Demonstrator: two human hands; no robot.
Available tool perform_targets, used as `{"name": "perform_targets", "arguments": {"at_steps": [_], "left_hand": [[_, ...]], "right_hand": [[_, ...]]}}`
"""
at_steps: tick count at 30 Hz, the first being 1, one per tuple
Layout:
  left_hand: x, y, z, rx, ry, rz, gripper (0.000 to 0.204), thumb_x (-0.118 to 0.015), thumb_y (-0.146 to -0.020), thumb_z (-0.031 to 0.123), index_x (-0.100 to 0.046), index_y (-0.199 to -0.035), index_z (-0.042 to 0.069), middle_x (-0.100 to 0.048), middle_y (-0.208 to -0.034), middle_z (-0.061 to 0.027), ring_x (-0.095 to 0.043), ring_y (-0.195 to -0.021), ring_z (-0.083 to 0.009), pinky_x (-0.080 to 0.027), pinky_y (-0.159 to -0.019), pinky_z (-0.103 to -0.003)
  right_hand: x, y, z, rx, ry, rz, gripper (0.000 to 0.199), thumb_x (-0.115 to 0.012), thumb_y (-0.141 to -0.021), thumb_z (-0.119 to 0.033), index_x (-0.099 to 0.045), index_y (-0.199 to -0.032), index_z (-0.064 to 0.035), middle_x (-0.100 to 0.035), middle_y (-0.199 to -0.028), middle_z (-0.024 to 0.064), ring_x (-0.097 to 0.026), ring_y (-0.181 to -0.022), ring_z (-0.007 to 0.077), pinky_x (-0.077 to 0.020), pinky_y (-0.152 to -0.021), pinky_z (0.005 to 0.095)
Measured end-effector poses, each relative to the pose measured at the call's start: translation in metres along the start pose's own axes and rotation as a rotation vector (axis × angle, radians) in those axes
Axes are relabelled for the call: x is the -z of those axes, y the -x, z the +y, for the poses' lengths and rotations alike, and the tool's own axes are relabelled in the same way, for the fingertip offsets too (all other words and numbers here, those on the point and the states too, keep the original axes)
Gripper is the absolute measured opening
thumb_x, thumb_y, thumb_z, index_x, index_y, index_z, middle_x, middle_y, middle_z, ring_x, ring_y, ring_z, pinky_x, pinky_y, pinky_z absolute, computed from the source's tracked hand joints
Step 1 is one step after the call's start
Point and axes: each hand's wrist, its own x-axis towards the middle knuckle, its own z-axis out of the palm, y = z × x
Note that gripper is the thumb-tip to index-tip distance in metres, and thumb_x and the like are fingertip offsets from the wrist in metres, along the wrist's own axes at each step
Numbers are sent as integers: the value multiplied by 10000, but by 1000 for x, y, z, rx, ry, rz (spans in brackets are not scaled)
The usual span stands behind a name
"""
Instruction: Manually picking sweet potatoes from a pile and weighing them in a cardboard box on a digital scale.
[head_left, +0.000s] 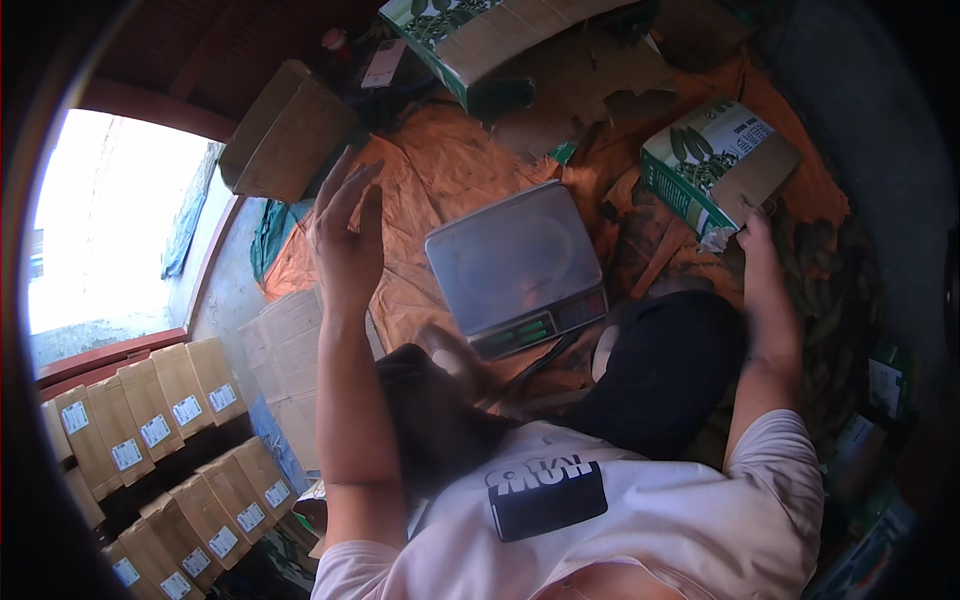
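Note:
My left hand (pixel 345 235) is raised with its fingers spread, holding nothing, above the orange tarp (pixel 440 170) to the left of a digital scale (pixel 515 268). The scale has a bare shiny steel pan. My right hand (pixel 757 238) reaches out to the right and touches the lower corner of a green and white carton (pixel 715 160) with a brown flap. Whether its fingers close on the flap or on something small beneath it is not clear. A dark heap of green pods (pixel 820 290) lies just right of that hand.
Another green and white carton (pixel 480 35) and torn cardboard (pixel 580 80) lie at the back. A plain brown box (pixel 280 135) sits back left. Rows of brown labelled boxes (pixel 165 440) are stacked at the lower left. Flattened cardboard (pixel 285 360) lies beside my left arm.

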Motion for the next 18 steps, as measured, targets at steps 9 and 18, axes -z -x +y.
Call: {"name": "perform_targets", "arguments": {"at_steps": [9, 18], "left_hand": [[0, -7, 5, -37, 213, 118, 237, -657, -948, 135, -745, -1165, 94, -653, -1314, -175, -696, -1099, -317, -559, -928, -394], [12, 16, -22, -35, 195, 17, 268, -602, -998, 223, -719, -1181, 66, -658, -1257, -232, -679, -1101, -338, -575, -851, -407]], "right_hand": [[55, 111, -177, 402, 1416, -95, 300, -688, -895, -83, -668, -1176, 19, -738, -1087, 117, -684, -992, 199, -501, -881, 344], [-63, 291, -288, 809, 2007, -381, 253, -669, -852, -25, -681, -1104, -17, -694, -1015, 217, -644, -1023, 413, -495, -857, 456]]}}
